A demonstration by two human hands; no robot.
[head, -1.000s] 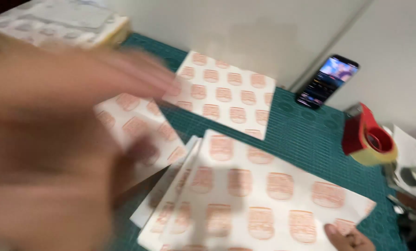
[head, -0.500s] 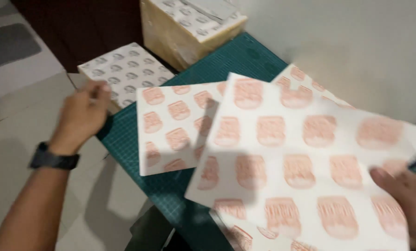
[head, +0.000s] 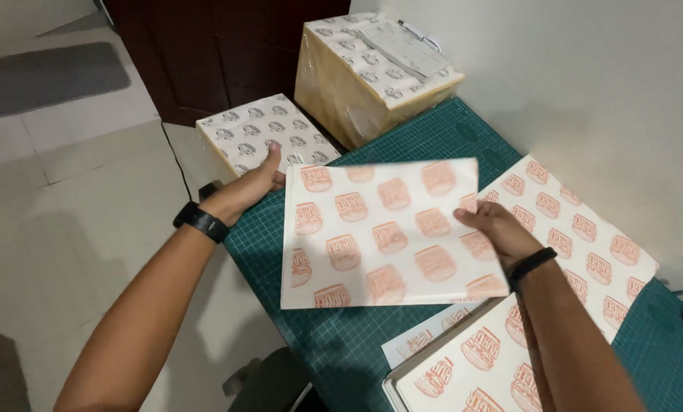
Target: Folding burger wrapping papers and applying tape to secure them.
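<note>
A white paper sheet point(head: 379, 236) printed with orange burger pictures hangs just above the green cutting mat point(head: 433, 137). My left hand point(head: 251, 185) grips its upper left corner, with a black watch on the wrist. My right hand point(head: 496, 229) pinches its right edge, thumb on top, a black band on the wrist. Another printed sheet point(head: 585, 229) lies flat on the mat to the right. More of the same sheets point(head: 471, 358) lie stacked below my right forearm.
A wrapped stack of grey-printed paper point(head: 257, 133) sits past the mat's left edge. A larger plastic-wrapped brown bundle point(head: 372, 69) stands at the mat's far end. A white wall runs along the right. Tiled floor and a dark door lie to the left.
The view has swung left. My left hand, earlier apart from the sheets, now grips the sheet's left corner; the sheet has turned to lie wide between both hands.
</note>
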